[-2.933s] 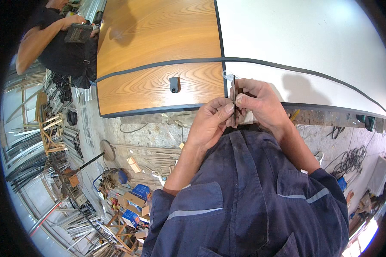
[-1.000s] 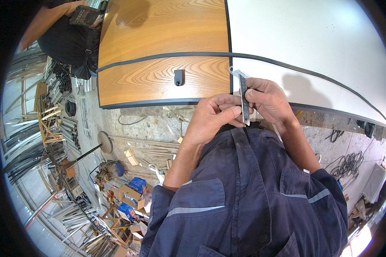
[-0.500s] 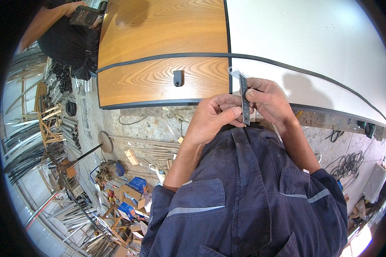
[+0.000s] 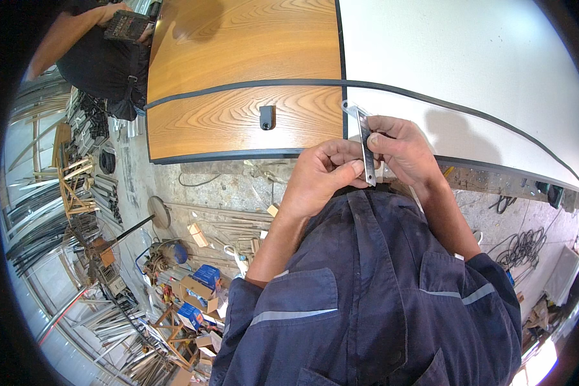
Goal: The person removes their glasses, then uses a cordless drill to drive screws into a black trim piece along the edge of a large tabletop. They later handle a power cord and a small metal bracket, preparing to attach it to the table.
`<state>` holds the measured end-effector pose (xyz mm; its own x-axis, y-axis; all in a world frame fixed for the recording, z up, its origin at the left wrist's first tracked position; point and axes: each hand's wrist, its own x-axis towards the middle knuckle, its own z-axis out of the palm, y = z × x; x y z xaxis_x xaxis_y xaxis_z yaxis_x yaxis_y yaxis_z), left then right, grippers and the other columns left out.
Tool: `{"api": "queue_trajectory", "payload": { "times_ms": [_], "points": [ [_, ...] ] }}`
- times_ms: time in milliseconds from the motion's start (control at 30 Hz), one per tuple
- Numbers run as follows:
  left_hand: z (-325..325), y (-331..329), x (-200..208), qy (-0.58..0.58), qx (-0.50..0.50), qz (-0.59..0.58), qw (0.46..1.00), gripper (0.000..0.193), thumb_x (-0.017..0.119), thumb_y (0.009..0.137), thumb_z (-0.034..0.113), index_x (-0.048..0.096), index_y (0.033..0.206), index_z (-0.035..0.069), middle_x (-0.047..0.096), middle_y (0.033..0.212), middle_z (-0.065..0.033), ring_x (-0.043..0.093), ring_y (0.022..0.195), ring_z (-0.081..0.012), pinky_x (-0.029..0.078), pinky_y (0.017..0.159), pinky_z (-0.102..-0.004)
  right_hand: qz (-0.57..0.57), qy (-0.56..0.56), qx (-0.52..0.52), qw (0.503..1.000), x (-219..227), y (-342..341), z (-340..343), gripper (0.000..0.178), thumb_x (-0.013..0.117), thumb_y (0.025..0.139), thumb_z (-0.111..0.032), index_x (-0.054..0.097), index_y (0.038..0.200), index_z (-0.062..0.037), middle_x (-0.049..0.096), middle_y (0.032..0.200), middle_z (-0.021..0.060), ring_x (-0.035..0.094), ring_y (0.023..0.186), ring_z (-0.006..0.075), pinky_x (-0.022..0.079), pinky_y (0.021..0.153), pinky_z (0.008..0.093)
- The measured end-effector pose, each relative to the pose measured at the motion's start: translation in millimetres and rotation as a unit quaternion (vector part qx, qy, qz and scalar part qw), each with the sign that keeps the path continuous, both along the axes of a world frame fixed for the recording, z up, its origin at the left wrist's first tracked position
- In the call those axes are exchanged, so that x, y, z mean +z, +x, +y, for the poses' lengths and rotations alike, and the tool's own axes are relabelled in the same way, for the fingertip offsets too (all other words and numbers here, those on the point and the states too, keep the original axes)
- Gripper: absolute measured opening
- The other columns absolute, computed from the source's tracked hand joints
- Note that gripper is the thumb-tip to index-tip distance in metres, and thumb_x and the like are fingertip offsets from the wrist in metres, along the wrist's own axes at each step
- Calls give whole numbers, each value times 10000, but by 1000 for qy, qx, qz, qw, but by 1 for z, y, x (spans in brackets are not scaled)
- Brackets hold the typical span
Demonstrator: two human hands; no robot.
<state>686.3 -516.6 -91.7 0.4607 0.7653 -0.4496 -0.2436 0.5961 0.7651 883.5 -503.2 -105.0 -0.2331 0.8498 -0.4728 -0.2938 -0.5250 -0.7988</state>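
Observation:
Between my two hands is a narrow dark metal strip with a hole near its lower end, which looks like a snap-off knife blade (image 4: pixel 367 157). My left hand (image 4: pixel 323 177) is closed, pinching the lower part between thumb and fingers. My right hand (image 4: pixel 403 151) is closed too, its thumb and fingers on the middle of the strip. A clear plastic piece (image 4: pixel 348 106) shows at the upper end, over the panel joint; whether it is joined to the strip I cannot tell. On the wood-grain panel (image 4: pixel 206 132) lies a small dark grey piece (image 4: pixel 266 118) with a rounded end.
A white panel (image 4: pixel 463 45) adjoins the wood-grain one, and a long black strip (image 4: pixel 289 83) crosses both. At the upper left a person's hand (image 4: pixel 112 11) is beside a dark device. Cardboard boxes (image 4: pixel 196 288) and piled profiles lie at lower left; a coiled cable (image 4: pixel 524 248) is at right.
The blade has turned slightly in my fingers, and a bright edge now shows along it. Both hands have stayed nearly in place.

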Motion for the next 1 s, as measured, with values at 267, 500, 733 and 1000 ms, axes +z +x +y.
{"api": "queue_trajectory", "payload": {
  "times_ms": [267, 500, 733, 1000],
  "points": [
    [1, 7, 21, 53, -6, 111, 992, 244, 672, 918, 38, 644, 1142, -56, 691, 965, -63, 649, 846, -102, 552, 773, -250, -126, 56, 36, 990, 14, 2, 0, 459, 699, 815, -153, 661, 1162, 145, 700, 909, 133, 630, 766, 136, 526, 707, 262],
    [-3, 9, 24, 91, -11, 167, 982, 260, 674, 901, 40, 647, 1145, -47, 697, 971, -52, 650, 855, -88, 536, 771, -239, -145, 52, 68, 986, 18, 5, 2, 494, 710, 804, -173, 660, 1183, 140, 712, 947, 150, 649, 800, 158, 542, 751, 280],
    [-4, 11, 24, 113, 25, 201, 973, 268, 692, 898, 65, 643, 1127, -64, 690, 960, -68, 646, 864, -97, 540, 787, -250, -208, 105, 111, 966, 23, 3, 0, 482, 711, 816, -161, 657, 1207, 116, 724, 996, 166, 663, 835, 198, 551, 797, 315],
    [-1, 14, 32, 128, 22, 259, 957, 271, 686, 901, 69, 643, 1135, -61, 693, 949, -69, 654, 862, -94, 544, 774, -243, -323, 113, 121, 932, 46, -3, 0, 377, 649, 871, -100, 668, 1197, 88, 704, 916, 173, 652, 801, 188, 541, 763, 323]
  ]
}}
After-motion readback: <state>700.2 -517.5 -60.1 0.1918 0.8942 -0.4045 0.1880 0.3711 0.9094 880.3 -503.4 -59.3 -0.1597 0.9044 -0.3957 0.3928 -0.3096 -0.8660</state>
